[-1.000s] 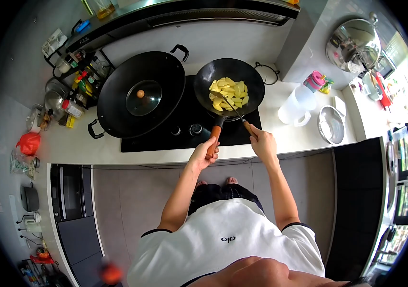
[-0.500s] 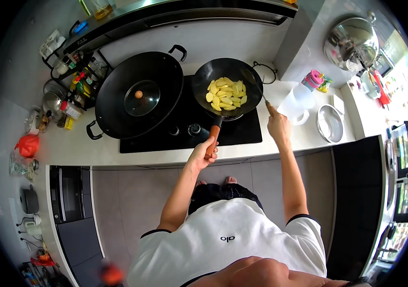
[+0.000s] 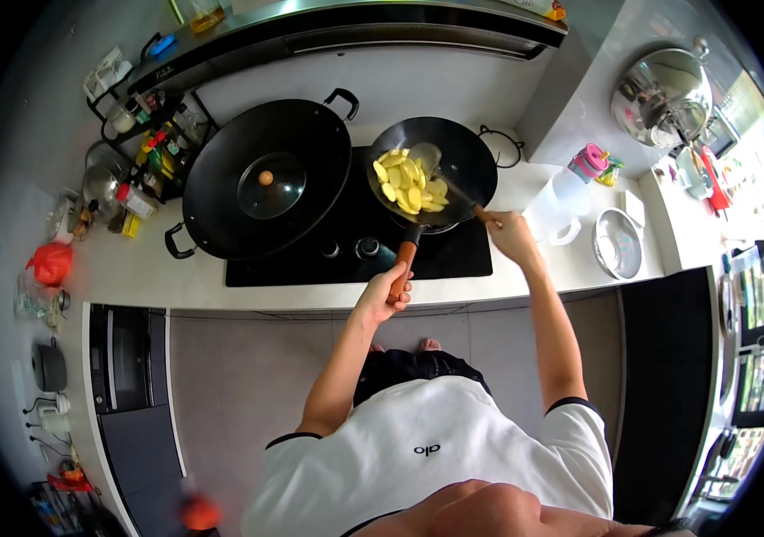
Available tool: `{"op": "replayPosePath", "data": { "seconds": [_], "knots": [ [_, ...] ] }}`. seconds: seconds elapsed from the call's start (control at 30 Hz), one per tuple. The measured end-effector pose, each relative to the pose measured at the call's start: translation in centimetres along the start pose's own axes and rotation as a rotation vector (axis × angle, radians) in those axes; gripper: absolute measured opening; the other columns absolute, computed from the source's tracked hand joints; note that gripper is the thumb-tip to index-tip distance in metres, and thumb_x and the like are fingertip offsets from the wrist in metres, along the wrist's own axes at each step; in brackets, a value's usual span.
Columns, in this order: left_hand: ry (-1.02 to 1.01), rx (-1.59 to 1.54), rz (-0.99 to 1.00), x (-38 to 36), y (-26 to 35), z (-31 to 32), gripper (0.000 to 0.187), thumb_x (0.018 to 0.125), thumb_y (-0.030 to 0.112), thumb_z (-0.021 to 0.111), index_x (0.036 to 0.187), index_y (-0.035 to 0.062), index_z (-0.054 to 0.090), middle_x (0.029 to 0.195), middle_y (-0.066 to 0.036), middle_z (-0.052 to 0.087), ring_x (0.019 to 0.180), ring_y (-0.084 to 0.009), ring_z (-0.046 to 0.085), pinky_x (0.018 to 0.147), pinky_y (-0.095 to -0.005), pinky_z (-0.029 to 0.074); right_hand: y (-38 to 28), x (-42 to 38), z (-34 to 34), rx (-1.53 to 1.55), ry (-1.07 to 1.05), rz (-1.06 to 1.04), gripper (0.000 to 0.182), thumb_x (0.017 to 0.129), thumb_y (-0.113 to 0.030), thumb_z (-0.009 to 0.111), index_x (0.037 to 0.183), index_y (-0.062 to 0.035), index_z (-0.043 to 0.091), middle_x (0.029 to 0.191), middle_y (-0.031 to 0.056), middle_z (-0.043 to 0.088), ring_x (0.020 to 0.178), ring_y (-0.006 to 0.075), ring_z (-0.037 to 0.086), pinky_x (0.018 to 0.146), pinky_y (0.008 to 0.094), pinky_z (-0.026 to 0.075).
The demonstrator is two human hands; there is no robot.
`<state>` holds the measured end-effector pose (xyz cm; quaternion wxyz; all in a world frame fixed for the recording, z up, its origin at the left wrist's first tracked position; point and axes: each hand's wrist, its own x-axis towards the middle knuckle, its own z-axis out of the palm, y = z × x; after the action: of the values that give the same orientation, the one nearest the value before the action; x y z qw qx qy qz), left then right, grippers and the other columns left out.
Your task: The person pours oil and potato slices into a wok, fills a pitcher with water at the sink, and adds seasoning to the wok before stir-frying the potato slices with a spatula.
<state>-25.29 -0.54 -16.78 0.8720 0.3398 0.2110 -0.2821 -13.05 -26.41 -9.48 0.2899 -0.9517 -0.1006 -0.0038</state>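
Observation:
My left hand [image 3: 385,295] is closed around the orange-brown handle [image 3: 404,264] of a black frying pan [image 3: 476,161]. Yellow potato slices [image 3: 407,183] lie in the pan, bunched toward its left side. My right hand [image 3: 512,236] grips the wooden handle of a metal spatula [image 3: 460,191], whose rounded head is among the slices. The pan sits over the right side of a black cooktop [image 3: 310,272]. To its left stands a large black wok [image 3: 221,188] with a glass lid [image 3: 272,201] with a brown knob inside it.
Right of the cooktop are a clear plastic pitcher [image 3: 556,204], a metal bowl [image 3: 617,259] and a pink-lidded container [image 3: 589,161]. A spice rack [image 3: 153,143] with bottles is at the left. A range hood [image 3: 355,36] overhangs the back. A red bag [image 3: 51,265] lies on the left counter.
My right hand has moved slightly left with the spatula, its head now deeper in the pan. The potato slices have been pushed left and heaped up. The left hand keeps its hold.

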Motion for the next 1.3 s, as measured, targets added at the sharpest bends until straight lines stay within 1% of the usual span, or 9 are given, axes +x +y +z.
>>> {"op": "replayPosePath", "data": {
  "seconds": [0.13,0.3,0.43,0.47,0.63,0.73,0.83,1.03,1.3],
  "knots": [
    [0.016,-0.002,0.009,-0.1,-0.1,0.2,0.038,0.089,0.039,0.057,0.099,0.0037,0.048,0.071,-0.002,0.047,0.052,-0.0089,0.044,0.040,-0.0185,0.031,0.1,0.5,-4.3,-0.324,0.016,0.111,0.023,0.082,-0.019,0.052,0.094,-0.0060,0.067,0.082,0.0241,0.064,0.082,0.0430,0.060,0.075,0.0497,0.048],
    [0.010,-0.003,0.006,-0.3,0.1,0.4,0.038,0.089,0.040,0.057,0.099,0.0038,0.049,0.070,-0.002,0.047,0.052,-0.0089,0.044,0.040,-0.0185,0.031,-3.5,2.0,-8.8,-0.373,-0.328,0.280,0.043,0.087,-0.030,0.055,0.065,0.0074,0.061,0.051,0.0148,0.056,0.040,0.0239,0.056,0.046,0.0349,0.048],
    [-0.010,-0.007,0.005,-0.1,-0.1,0.0,0.037,0.089,0.039,0.057,0.099,0.0048,0.048,0.070,-0.002,0.047,0.052,-0.0099,0.045,0.040,-0.0186,0.031,-3.1,3.4,-7.4,-0.162,-0.572,0.323,0.066,0.082,-0.053,0.059,0.050,0.0039,0.050,0.044,0.0092,0.049,0.037,0.0191,0.050,0.036,0.0323,0.041],
    [-0.011,-0.006,0.008,0.0,-0.1,0.0,0.037,0.089,0.039,0.057,0.099,0.0048,0.047,0.070,-0.002,0.047,0.052,-0.0099,0.045,0.040,-0.0187,0.031,-1.9,3.5,-5.6,0.031,-0.554,0.359,0.056,0.084,-0.043,0.060,0.050,-0.0027,0.042,0.043,0.0050,0.043,0.032,0.0137,0.040,0.033,0.0291,0.033],
    [0.005,-0.001,0.009,0.0,0.0,0.1,0.037,0.089,0.039,0.057,0.099,0.0036,0.049,0.070,-0.003,0.047,0.053,-0.0091,0.044,0.040,-0.0185,0.030,-1.4,1.7,0.2,0.323,-0.346,0.322,0.029,0.085,-0.028,0.054,0.095,-0.0061,0.069,0.055,0.0038,0.052,0.043,0.0114,0.051,0.038,0.0258,0.040],
    [0.018,-0.003,0.012,-0.1,0.0,0.1,0.037,0.089,0.038,0.058,0.099,0.0032,0.050,0.071,-0.003,0.047,0.053,-0.0088,0.043,0.040,-0.0184,0.030,-2.3,0.9,1.5,-0.063,-0.030,-0.065,0.030,0.085,-0.020,0.051,0.110,-0.0097,0.065,0.064,0.0149,0.062,0.062,0.0297,0.064,0.056,0.0401,0.050],
    [0.031,0.000,0.009,-0.1,-0.1,0.3,0.038,0.089,0.038,0.057,0.099,0.0030,0.049,0.071,-0.003,0.047,0.053,-0.0089,0.043,0.040,-0.0185,0.030,-3.9,-0.1,0.2,-0.308,-0.054,-0.070,0.028,0.085,-0.020,0.051,0.110,-0.0123,0.062,0.074,0.0182,0.064,0.077,0.0363,0.063,0.069,0.0462,0.049],
    [0.000,-0.008,0.017,0.0,-0.2,0.0,0.038,0.089,0.039,0.057,0.099,0.0028,0.049,0.070,-0.003,0.047,0.052,-0.0089,0.043,0.040,-0.0188,0.030,-4.7,-0.8,-3.3,-0.428,0.037,0.019,0.037,0.086,-0.016,0.046,0.121,-0.0210,0.056,0.075,0.0188,0.065,0.072,0.0378,0.064,0.068,0.0468,0.050],
    [-0.004,-0.011,-0.002,-0.1,0.1,0.1,0.037,0.090,0.037,0.057,0.099,0.0033,0.046,0.071,-0.003,0.047,0.052,-0.0103,0.045,0.040,-0.0188,0.030,2.2,0.1,-2.7,-0.234,-0.072,0.203,0.027,0.083,-0.024,0.051,0.100,-0.0159,0.070,0.091,0.0221,0.065,0.087,0.0391,0.063,0.077,0.0457,0.050]
  ]
}}
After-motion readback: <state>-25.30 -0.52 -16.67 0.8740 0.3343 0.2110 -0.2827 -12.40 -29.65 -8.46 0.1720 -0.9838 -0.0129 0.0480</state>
